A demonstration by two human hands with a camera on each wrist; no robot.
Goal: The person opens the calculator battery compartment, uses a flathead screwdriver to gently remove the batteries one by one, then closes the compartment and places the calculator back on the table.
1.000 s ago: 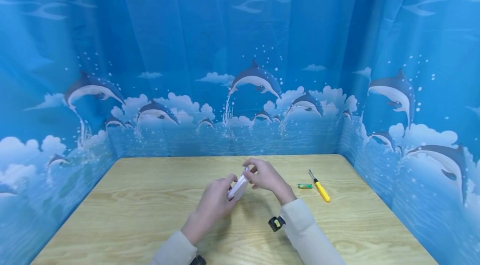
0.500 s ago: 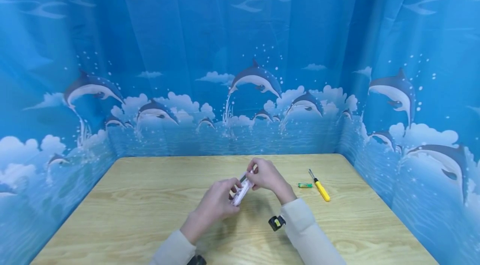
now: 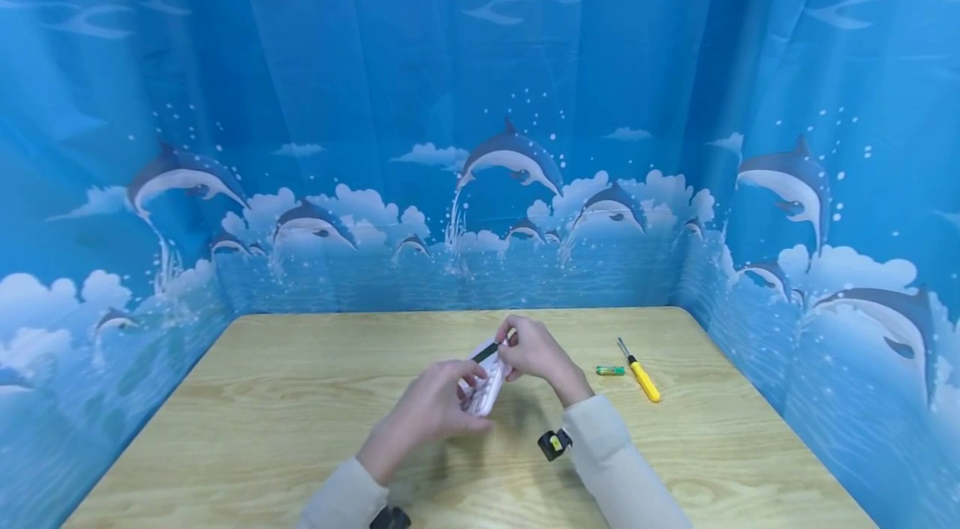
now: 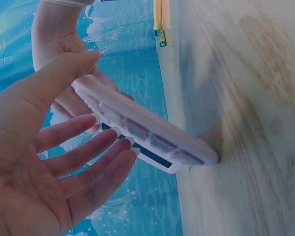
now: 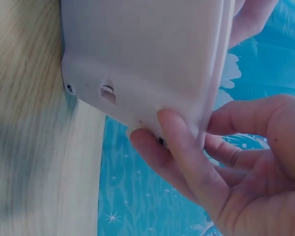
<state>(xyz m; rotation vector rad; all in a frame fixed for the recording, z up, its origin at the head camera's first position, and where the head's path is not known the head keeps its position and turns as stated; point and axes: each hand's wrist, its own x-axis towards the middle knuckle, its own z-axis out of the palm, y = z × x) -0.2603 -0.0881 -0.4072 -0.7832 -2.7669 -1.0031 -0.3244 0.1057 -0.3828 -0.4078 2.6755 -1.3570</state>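
A pale pink calculator (image 3: pixel 486 396) is tilted up over the table between the two hands, its keys and dark display strip partly visible. My right hand (image 3: pixel 534 352) pinches it at an upper corner, fingers lying against its back (image 5: pixel 142 54). In the right wrist view that back shows a small latch (image 5: pixel 107 91) and a screw hole (image 5: pixel 70 88). The left hand (image 3: pixel 431 404) is spread beside the key side. In the left wrist view its slightly bent fingers (image 4: pixel 101 152) overlap the display edge, with the thumb apart from them.
On the wooden table (image 3: pixel 300 379), right of the hands, lie a green battery (image 3: pixel 610 371) and a screwdriver (image 3: pixel 643 381) with a yellow handle. Blue dolphin-print curtains (image 3: pixel 420 179) stand behind the table and along both sides.
The calculator has turned from edge-on so that its keys and display now face up toward the head camera. The left fingers have loosened around it; the right hand keeps its corner.
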